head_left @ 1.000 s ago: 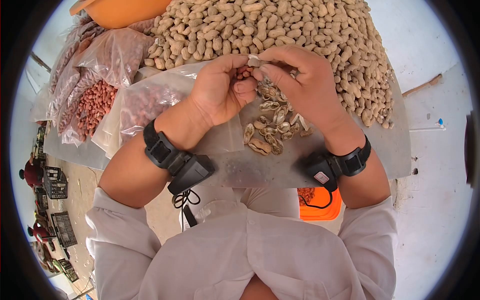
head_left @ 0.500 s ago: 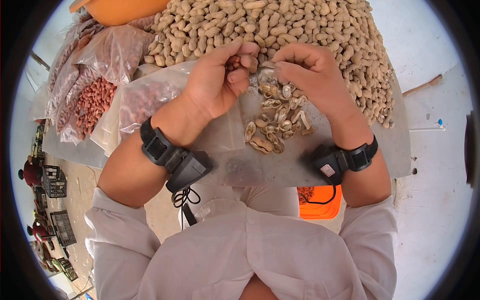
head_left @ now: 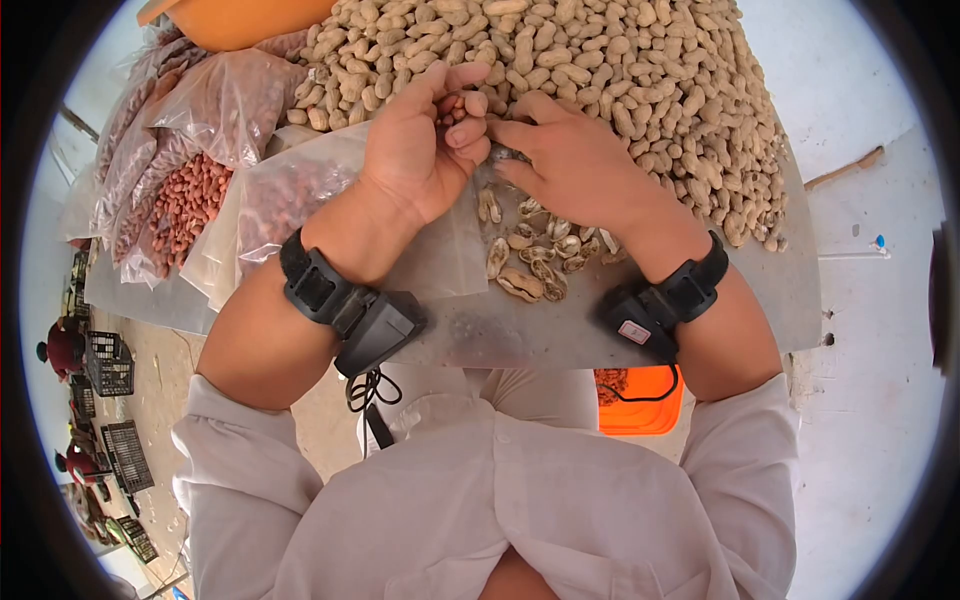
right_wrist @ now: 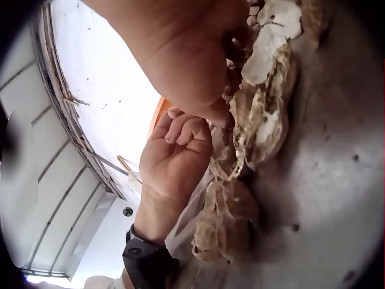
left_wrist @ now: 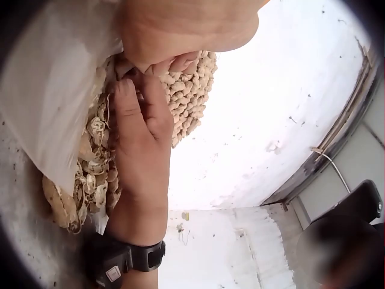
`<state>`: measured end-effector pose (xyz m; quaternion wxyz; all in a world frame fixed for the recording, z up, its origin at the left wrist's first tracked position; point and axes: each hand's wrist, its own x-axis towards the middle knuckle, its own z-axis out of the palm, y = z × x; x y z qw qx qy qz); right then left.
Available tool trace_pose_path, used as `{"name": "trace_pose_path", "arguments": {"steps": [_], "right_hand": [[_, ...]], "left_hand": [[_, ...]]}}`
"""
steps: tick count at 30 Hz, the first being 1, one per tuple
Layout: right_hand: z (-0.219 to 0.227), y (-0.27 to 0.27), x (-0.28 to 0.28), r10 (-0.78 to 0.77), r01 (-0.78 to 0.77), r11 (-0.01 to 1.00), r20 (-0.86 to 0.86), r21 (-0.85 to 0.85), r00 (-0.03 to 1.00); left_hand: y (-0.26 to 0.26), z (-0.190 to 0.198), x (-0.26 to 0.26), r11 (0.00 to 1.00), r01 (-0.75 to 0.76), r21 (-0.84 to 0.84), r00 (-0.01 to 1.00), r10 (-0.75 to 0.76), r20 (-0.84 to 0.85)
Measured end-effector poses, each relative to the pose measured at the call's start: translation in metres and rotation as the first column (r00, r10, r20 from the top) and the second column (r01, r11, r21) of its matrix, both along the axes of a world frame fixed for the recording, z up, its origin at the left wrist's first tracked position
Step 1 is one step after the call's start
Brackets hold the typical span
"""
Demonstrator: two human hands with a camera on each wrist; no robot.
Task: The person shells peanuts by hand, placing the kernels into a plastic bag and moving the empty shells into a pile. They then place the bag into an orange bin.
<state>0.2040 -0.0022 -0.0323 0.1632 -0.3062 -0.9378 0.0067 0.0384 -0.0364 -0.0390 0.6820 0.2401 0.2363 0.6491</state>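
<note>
Palm up, my left hand (head_left: 415, 150) curls its fingers round several reddish peanut kernels (head_left: 455, 108). Close to its fingertips is my right hand (head_left: 580, 165), back upward, its thumb and forefinger apart over the shells. In the left wrist view the right hand (left_wrist: 141, 138) reaches in beneath the left palm, which hides part of its fingertips. Split, emptied peanut shells (head_left: 545, 270) lie on the grey table below the hands. The right wrist view shows broken shells (right_wrist: 264, 114) close up, with the curled left hand (right_wrist: 177, 150) beyond.
A large heap of unshelled peanuts (head_left: 690, 130) covers the back of the table (head_left: 470, 335). Clear bags of red kernels (head_left: 190, 210) lie at left, beside an orange basin (head_left: 240, 20). An orange tub (head_left: 640, 405) stands below the table edge.
My right hand first worked a shell at the left fingers, drew off to the right, and is now back leftward with its fingers spread. The left hand has shifted slightly away and left.
</note>
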Motion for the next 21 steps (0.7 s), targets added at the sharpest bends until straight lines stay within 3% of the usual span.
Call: {"name": "trace_pose_path", "arguments": {"steps": [7,10,16,19,21], "right_hand": [[-0.0029,0.0020,-0.0002,0.030,-0.029,0.996,-0.010,0.088,1.000],[0.0020,0.0004,0.0001,-0.002,0.002,1.000,-0.024,0.007,1.000],[-0.0021,0.0028,0.0023,0.017,-0.019,0.998,0.033,0.057,0.999],[0.0000,0.0018,0.0029,0.008,-0.008,1.000,-0.030,0.000,1.000],[0.0007,0.0068,0.0069,0.061,-0.047,0.996,-0.192,0.076,0.980]], "left_hand": [[-0.0018,0.0011,0.0019,1.000,0.008,-0.004,1.000,-0.008,-0.018],[-0.0024,0.0005,0.0003,1.000,0.024,0.011,1.000,-0.024,-0.015],[-0.0022,0.0006,0.0000,0.999,0.034,0.005,0.999,-0.034,-0.022],[-0.0018,0.0005,-0.0006,0.999,0.043,0.015,0.999,-0.043,-0.013],[-0.0019,0.0011,-0.0008,0.999,0.038,0.018,0.999,-0.038,-0.008]]}}
